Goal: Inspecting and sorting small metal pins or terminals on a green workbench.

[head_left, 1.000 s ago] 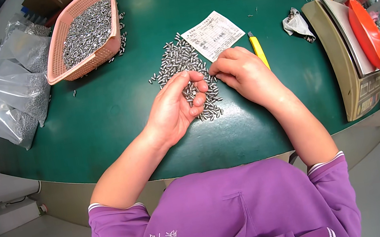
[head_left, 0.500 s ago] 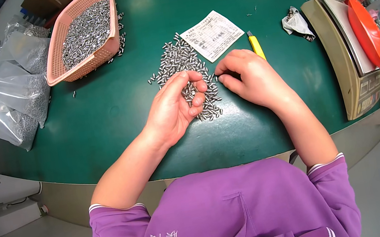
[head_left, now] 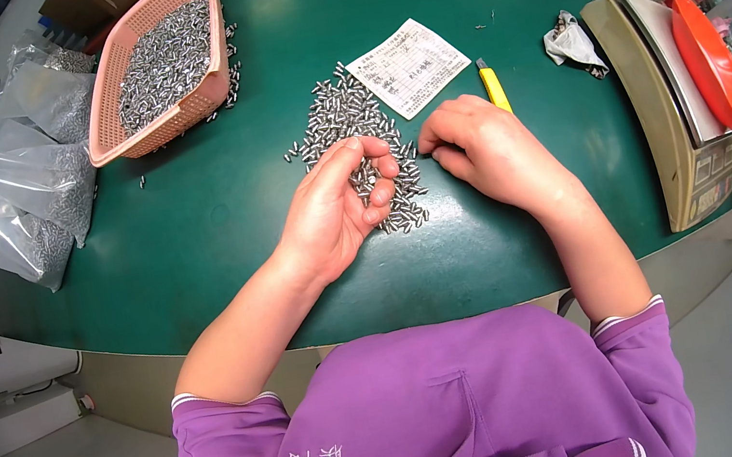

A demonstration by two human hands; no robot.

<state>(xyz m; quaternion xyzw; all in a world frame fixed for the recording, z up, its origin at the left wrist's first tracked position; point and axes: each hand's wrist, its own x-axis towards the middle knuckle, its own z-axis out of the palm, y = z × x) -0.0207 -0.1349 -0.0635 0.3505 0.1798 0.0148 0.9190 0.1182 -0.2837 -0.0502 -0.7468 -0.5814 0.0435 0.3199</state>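
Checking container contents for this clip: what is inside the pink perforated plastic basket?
Inside the pink perforated plastic basket lie many small silver metallic cylinders. Their upper layer covers whatever lies deeper, which cannot be seen.

My left forearm (head_left: 254,317) rises bare from eight o'clock and slants between one and two, running into its wrist (head_left: 304,254) with only a slight bend. My left hand (head_left: 323,221) is loosely cupped, left thumb (head_left: 337,164) uppermost and pointing to two o'clock, left fingers (head_left: 382,192) curled back toward the palm. From four o'clock my right forearm (head_left: 579,240) aims at eleven. My right hand (head_left: 488,143) turns its back upward, right index finger (head_left: 434,126) bent down toward eight, right thumb (head_left: 452,162) tucked close beneath it. The hands sit near each other, not touching.
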